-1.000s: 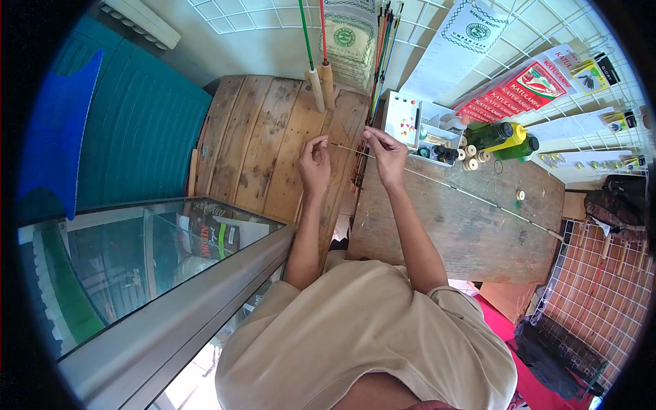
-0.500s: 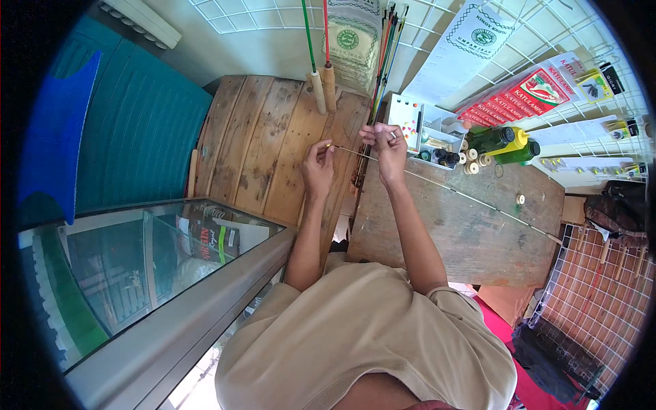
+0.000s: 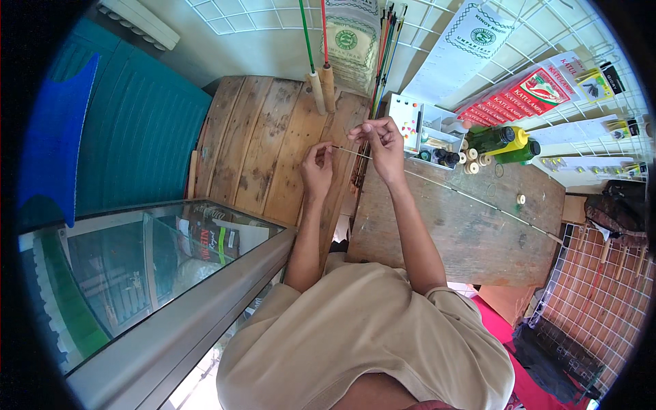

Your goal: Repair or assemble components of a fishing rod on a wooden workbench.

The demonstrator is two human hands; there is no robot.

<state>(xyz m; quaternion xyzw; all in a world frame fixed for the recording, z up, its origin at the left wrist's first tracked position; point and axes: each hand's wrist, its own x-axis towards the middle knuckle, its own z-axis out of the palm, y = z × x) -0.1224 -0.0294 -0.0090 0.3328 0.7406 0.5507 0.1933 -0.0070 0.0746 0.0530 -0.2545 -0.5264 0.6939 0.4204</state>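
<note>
Head cam: the thin rod (image 3: 471,196) slants across the bench (image 3: 437,236), butt by its right edge, tip pointing out past the left. Left hand (image 3: 317,173) pinches the tip — right hand (image 3: 386,154) is over the shaft, fingers bunched, can't tell on what.

The thin rod (image 3: 492,207) at my left grip (image 3: 318,173) is pale cream with darker bands. My shirt (image 3: 362,328) is plain beige. The left counter (image 3: 232,154) is warm brown, streaked and stained darker; the right counter (image 3: 437,239) is duller grey-brown, blotched in patches. Along the right counter's far edge I see a white box (image 3: 403,109) with red, orange and yellow beads (image 3: 411,128), a dark green bottle (image 3: 484,141) with a black cap (image 3: 507,134), and cream spools (image 3: 471,167). At the left counter's far edge, one rod (image 3: 307,37) is green, another (image 3: 325,34) red.
</note>
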